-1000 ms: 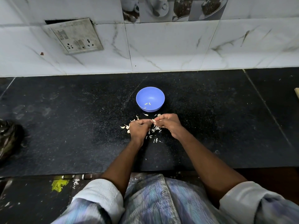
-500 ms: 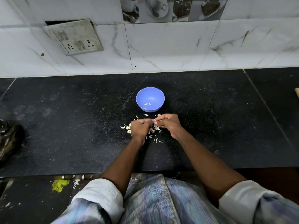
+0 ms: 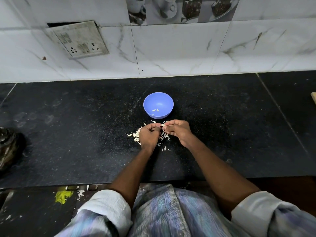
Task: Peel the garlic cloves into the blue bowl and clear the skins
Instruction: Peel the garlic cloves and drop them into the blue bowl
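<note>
A small blue bowl (image 3: 158, 105) stands on the black counter and holds a few pale garlic pieces (image 3: 155, 109). Just in front of it my left hand (image 3: 149, 136) and my right hand (image 3: 177, 131) meet fingertip to fingertip, both pinching one small garlic clove (image 3: 163, 125). Loose cloves lie left of my left hand (image 3: 135, 134). Thin white skins (image 3: 164, 136) are scattered on the counter under and between my hands, partly hidden by them.
The black stone counter (image 3: 222, 134) runs to a white tiled wall with a socket plate (image 3: 78, 40). A dark crumpled bag (image 3: 8, 147) sits at the left edge. A wooden edge (image 3: 313, 98) shows at far right. The counter's front edge lies near my lap.
Both hands stay at the same spot in front of the bowl; only the fingertips shift slightly on the clove.
</note>
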A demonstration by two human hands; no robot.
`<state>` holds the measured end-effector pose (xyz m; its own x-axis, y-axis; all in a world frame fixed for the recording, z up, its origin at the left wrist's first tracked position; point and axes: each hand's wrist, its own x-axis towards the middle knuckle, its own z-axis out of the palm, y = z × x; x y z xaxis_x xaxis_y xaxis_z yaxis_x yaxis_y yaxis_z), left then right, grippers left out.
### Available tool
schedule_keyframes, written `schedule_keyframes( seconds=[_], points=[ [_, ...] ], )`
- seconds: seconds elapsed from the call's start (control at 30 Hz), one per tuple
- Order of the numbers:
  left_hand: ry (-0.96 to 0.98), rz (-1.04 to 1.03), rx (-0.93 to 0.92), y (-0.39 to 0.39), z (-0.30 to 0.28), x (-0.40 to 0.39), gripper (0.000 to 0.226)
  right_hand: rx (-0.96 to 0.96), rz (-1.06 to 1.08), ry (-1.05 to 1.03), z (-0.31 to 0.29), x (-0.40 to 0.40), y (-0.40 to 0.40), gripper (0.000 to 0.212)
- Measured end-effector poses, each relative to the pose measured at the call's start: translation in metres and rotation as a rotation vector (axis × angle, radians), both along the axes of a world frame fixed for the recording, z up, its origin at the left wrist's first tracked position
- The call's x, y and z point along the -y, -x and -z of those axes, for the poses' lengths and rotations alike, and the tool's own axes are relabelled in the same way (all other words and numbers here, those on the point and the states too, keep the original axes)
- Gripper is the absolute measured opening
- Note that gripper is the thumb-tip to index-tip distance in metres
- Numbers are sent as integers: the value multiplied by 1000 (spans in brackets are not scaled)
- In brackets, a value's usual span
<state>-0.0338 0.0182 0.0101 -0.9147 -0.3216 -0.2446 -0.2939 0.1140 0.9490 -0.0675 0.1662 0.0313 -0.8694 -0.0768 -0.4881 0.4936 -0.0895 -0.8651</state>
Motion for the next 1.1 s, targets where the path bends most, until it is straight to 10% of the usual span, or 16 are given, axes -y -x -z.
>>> schedule_keyframes(
  seconds=[0.73,1.1],
  points=[
    [266,60,-118,-9,-7,1,5,-151,-120,-71,6,-2,-5,9],
    [-312,-41,133,-1,-11,-4,7,-299,-97,-192,11,-1,-2,11]
  ],
)
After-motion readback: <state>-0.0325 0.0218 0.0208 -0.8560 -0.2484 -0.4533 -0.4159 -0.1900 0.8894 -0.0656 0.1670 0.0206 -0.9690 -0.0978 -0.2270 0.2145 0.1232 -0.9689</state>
